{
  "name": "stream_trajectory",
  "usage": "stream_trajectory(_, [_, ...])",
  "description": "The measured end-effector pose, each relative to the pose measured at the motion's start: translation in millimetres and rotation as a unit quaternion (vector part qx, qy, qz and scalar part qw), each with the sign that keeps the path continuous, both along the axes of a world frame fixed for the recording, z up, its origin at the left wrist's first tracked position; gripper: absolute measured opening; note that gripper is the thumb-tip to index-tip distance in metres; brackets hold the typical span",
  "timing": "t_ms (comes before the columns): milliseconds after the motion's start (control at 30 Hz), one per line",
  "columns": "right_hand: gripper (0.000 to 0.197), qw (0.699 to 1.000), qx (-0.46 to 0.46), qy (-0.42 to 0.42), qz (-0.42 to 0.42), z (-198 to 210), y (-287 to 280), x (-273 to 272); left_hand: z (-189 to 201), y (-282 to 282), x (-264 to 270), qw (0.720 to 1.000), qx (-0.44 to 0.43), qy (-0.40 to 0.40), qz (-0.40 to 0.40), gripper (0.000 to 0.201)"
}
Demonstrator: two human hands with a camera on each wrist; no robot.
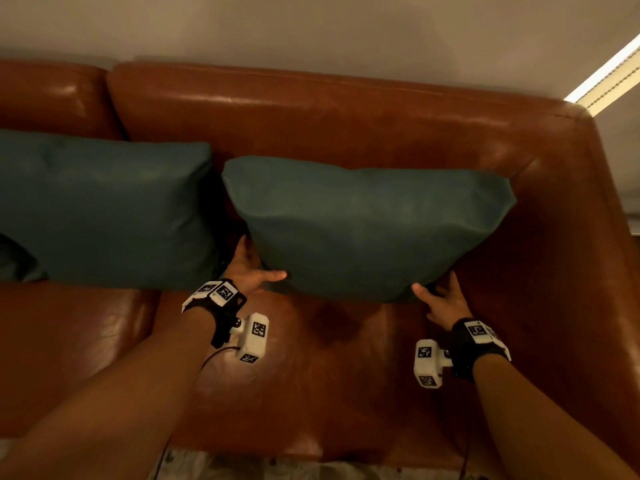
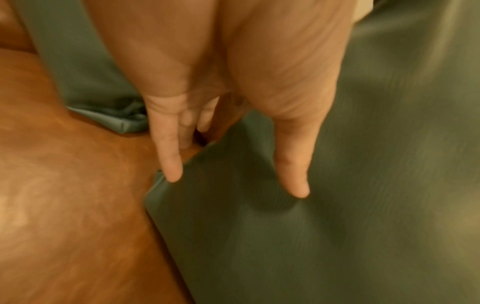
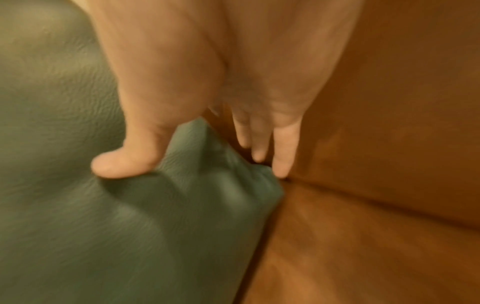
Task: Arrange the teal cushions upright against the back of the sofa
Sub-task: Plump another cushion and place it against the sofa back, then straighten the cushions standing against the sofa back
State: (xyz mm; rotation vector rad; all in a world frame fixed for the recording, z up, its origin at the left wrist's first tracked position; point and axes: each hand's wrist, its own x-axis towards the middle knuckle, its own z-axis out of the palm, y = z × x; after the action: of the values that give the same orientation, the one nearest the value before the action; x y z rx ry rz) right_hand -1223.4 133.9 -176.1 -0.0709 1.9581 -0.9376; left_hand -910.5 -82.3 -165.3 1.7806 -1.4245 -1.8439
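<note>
Two teal cushions stand upright against the back of the brown leather sofa [image 1: 346,112]. The left cushion [image 1: 104,209] stands by itself. I hold the right cushion [image 1: 370,230] by its two bottom corners. My left hand [image 1: 258,268] pinches the lower left corner, thumb pressed into the front face [image 2: 296,185] and fingers [image 2: 171,170] along and behind the edge. My right hand [image 1: 434,289] pinches the lower right corner [image 3: 233,185], thumb [image 3: 116,166] denting the front and fingers [image 3: 280,164] behind it.
The sofa's right armrest [image 1: 571,237] rises just beyond the held cushion. Bare seat leather [image 1: 329,358] stretches in front of both cushions. Another dark teal shape [image 1: 14,261] shows at the far left edge. A wall lies behind, with a window blind [image 1: 609,77] at the top right.
</note>
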Motion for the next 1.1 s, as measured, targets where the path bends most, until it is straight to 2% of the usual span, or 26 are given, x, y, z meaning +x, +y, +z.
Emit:
stream_trajectory(100, [0.098, 0.999, 0.011, -0.025, -0.017, 2.8, 3.4, 19.8, 7.0, -2.5, 18.1, 0.999, 0.012, -0.049, 0.013, 0.128])
stream_trajectory(233, [0.081, 1.0, 0.018, -0.014, -0.021, 8.7, -4.5, 53.8, 6.6, -7.8, 56.7, 0.996, 0.045, -0.061, 0.039, 0.105])
stream_trajectory(300, [0.081, 0.999, 0.038, -0.018, -0.012, 10.8, -8.1, 79.1, 6.0, -12.1, 84.1, 0.995, 0.062, -0.065, 0.045, 0.089])
stream_trajectory(367, [0.1, 0.997, 0.067, -0.032, 0.026, 6.0, -10.3, 110.2, 6.0, -18.8, 117.5, 0.994, 0.068, -0.068, 0.053, 0.075])
stream_trajectory(500, [0.103, 0.982, 0.112, -0.059, 0.137, 11.4, -35.2, 197.3, 14.0, -39.2, 197.7, 0.99, 0.075, -0.061, 0.101, 0.057])
stream_trajectory(566, [0.094, 0.978, 0.102, -0.062, 0.169, 19.3, -62.8, 242.2, 21.0, -54.8, 237.8, 0.989, 0.06, -0.06, 0.119, 0.051])
stream_trajectory(633, [0.081, 0.983, 0.067, -0.054, 0.159, 20.0, -96.6, 284.8, 29.8, -72.9, 277.3, 0.989, 0.036, -0.063, 0.129, 0.046])
stream_trajectory(700, [0.076, 0.986, 0.036, -0.053, 0.155, 23.9, -131.3, 319.0, 35.6, -92.2, 306.8, 0.989, 0.006, -0.069, 0.128, 0.05])
stream_trajectory(833, [0.083, 0.984, -0.003, -0.02, 0.177, 36.7, -198.8, 367.8, 46.9, -133.0, 356.4, 0.986, -0.016, -0.078, 0.146, 0.07])
stream_trajectory(1000, [0.131, 0.981, -0.038, 0.041, 0.186, 35.2, -265.5, 375.6, 47.0, -184.8, 376.6, 0.983, -0.028, -0.07, 0.17, 0.106])
stream_trajectory(1100, [0.144, 0.98, -0.012, 0.089, 0.18, 24.0, -288.1, 373.0, 39.8, -207.3, 368.3, 0.983, -0.02, -0.055, 0.176, 0.116])
